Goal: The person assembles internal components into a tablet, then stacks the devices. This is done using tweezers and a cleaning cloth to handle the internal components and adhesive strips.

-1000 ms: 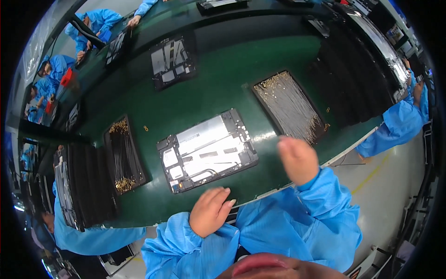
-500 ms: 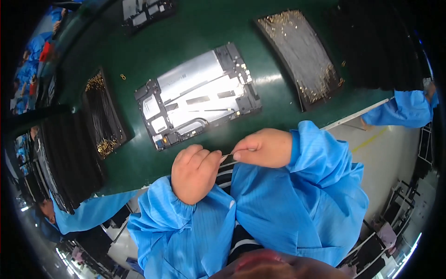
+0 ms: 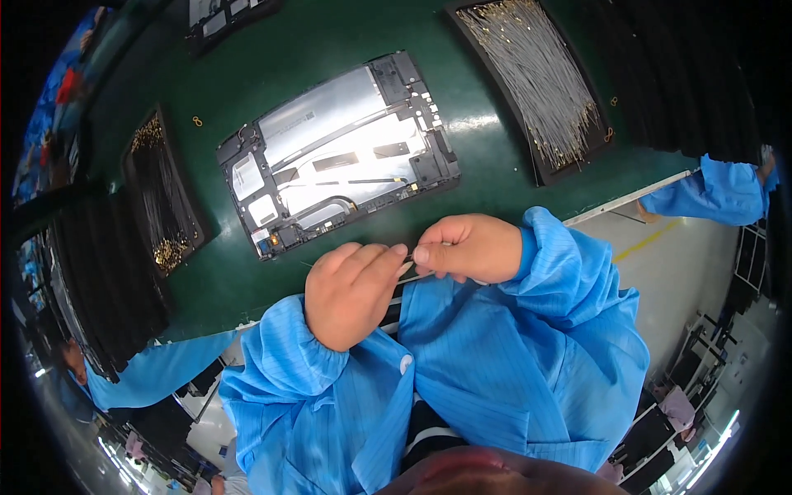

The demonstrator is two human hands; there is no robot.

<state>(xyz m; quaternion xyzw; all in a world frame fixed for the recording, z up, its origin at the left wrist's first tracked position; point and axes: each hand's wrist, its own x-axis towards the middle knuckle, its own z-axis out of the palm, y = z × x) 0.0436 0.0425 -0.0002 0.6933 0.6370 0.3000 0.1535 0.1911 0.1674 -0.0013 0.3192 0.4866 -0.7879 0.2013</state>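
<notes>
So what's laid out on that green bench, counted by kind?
Opened tablet chassis in full view: 1
Another chassis, cut off at the top edge: 1
Black trays of thin gold-tipped cables: 2
Thin cable pinched between left hand and right hand: 1
Total: 5

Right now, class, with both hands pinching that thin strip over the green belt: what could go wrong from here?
1. The strip, pinched between the left hand and right hand, looks thin; it might bend or slip from the grip.
2. It is held close to the opened tablet; dropped, it could land among exposed parts.
</notes>
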